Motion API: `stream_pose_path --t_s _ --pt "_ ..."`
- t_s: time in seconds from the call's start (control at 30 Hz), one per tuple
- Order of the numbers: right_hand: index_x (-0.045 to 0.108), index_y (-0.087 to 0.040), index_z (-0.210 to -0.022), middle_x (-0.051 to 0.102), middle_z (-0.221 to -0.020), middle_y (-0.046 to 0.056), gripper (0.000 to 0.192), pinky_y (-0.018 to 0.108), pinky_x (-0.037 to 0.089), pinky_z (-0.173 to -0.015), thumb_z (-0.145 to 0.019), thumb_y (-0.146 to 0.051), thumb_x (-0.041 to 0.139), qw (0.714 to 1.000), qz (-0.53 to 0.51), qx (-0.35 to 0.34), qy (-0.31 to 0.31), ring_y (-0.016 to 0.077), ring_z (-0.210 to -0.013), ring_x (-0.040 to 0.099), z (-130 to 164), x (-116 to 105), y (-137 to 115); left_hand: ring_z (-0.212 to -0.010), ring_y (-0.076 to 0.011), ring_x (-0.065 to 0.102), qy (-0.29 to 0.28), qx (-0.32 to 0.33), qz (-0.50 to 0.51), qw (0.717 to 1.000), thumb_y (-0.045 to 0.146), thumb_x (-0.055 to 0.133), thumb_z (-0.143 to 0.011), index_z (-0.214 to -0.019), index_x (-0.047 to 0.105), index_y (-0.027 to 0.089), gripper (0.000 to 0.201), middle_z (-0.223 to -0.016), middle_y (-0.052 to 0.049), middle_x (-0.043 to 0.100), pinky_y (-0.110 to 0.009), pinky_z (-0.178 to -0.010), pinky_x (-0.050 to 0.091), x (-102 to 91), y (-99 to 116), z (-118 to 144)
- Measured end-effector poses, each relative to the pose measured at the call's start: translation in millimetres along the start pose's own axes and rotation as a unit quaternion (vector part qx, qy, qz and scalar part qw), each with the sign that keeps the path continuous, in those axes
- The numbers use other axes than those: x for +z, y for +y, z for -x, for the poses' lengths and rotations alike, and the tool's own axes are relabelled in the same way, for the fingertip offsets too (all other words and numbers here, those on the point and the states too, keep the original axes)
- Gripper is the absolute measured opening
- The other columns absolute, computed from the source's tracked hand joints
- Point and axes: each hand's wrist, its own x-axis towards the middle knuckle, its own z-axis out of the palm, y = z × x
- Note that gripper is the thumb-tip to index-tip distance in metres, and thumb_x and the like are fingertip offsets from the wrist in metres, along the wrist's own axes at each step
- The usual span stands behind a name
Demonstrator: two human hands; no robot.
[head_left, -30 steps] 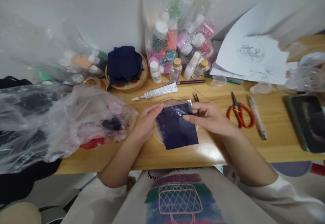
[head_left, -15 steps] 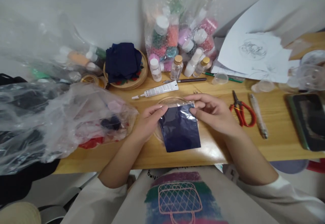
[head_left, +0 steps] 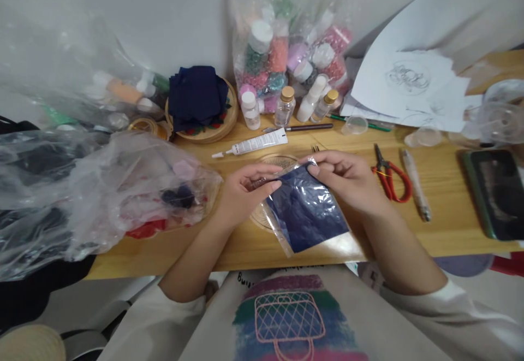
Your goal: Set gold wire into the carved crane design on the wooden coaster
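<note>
A clear plastic bag with dark blue fabric [head_left: 309, 211] inside hangs tilted between my two hands. My left hand [head_left: 248, 189] pinches its upper left edge, thumb on top. At the upper right corner my right hand [head_left: 347, 178] grips it between thumb and fingers. Underneath, partly hidden by the bag, a round wooden disc [head_left: 262, 219] with a fine pattern lies on the table. A white glue tube [head_left: 260, 142] with its nozzle pointing left lies just beyond my hands.
Red-handled pliers [head_left: 391, 178], a white pen [head_left: 416, 186] and a phone [head_left: 497, 194] lie to the right. Behind stand small bottles [head_left: 284, 108] and a stack of dark blue fabric [head_left: 198, 96]. A crumpled plastic bag [head_left: 110, 197] covers the left; paper sheets [head_left: 403, 85] lean at the back right.
The bagged fabric has turned, its lower end swinging right, and a clear strip of the bag now shows along its left side. My left hand has shifted slightly right along the edge.
</note>
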Motion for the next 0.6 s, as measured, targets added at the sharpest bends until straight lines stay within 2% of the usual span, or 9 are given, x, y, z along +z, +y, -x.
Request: stream_pose_path --t_s 0.1,0.23,0.33,0.43,0.53,0.6 --pt "0.077 -0.020 -0.087 0.074 -0.071 0.001 0.024 0.018 0.051 -0.055 -0.077 -0.041 0.078 1.000 -0.007 -0.004 0.005 0.0086 -0.058 0.064 -1.1 0.3 -1.2 -0.082 -0.0162 0.073 0.020 0.027 -0.026 0.999 0.023 0.078 -0.072 -0.090 0.076 0.019 0.019 -0.091 -0.005 0.079 -0.027 -0.075 0.059 2.5 1.7 1.4" --pt "0.077 -0.020 -0.085 0.073 -0.067 0.000 0.023 0.017 0.050 -0.051 -0.074 -0.041 0.080 0.999 -0.003 -0.011 0.035 0.0083 -0.054 0.063 -0.8 -0.2 -1.3 -0.081 -0.0157 0.073 0.029 0.075 -0.087 0.993 0.024 0.076 -0.074 -0.091 0.077 0.019 0.018 -0.092 -0.004 0.079 -0.025 -0.073 0.059 2.8 4.5 2.9" --pt "0.076 -0.021 -0.081 0.073 -0.064 0.000 0.022 0.016 0.047 -0.046 -0.072 -0.041 0.082 0.998 0.005 -0.023 0.055 0.0076 -0.050 0.061 -0.5 -0.8 -0.5 -0.078 -0.0142 0.072 0.010 0.072 -0.091 0.993 0.029 0.070 -0.082 -0.088 0.077 0.019 0.014 -0.087 -0.004 0.078 -0.023 -0.071 0.056 0.3 5.8 3.3" --pt "0.076 -0.020 -0.078 0.071 -0.060 -0.001 0.023 0.015 0.044 -0.042 -0.071 -0.041 0.083 0.997 0.020 -0.029 0.064 0.0070 -0.047 0.058 -0.9 -1.7 0.6 -0.077 -0.0137 0.069 -0.026 0.072 -0.063 0.995 0.038 0.061 -0.091 -0.084 0.077 0.019 0.026 -0.084 -0.004 0.077 -0.024 -0.070 0.054 -3.1 6.2 3.0" --pt "0.076 -0.021 -0.078 0.072 -0.061 -0.001 0.021 0.015 0.045 -0.043 -0.071 -0.041 0.082 0.998 0.014 -0.034 0.058 0.0072 -0.048 0.059 -1.4 -2.7 2.1 -0.078 -0.0145 0.066 -0.066 0.091 -0.027 0.993 0.046 0.063 -0.090 -0.074 0.074 0.019 0.033 -0.081 -0.005 0.073 -0.025 -0.070 0.051 -5.8 6.8 2.5" --pt "0.076 -0.022 -0.079 0.073 -0.062 -0.001 0.020 0.015 0.047 -0.045 -0.072 -0.041 0.082 0.998 0.004 -0.037 0.052 0.0073 -0.049 0.061 -1.3 -3.0 2.2 -0.078 -0.0144 0.064 -0.083 0.078 -0.001 0.993 0.045 0.064 -0.088 -0.068 0.072 0.018 0.035 -0.081 -0.004 0.071 -0.025 -0.070 0.050 -6.9 7.4 2.4"
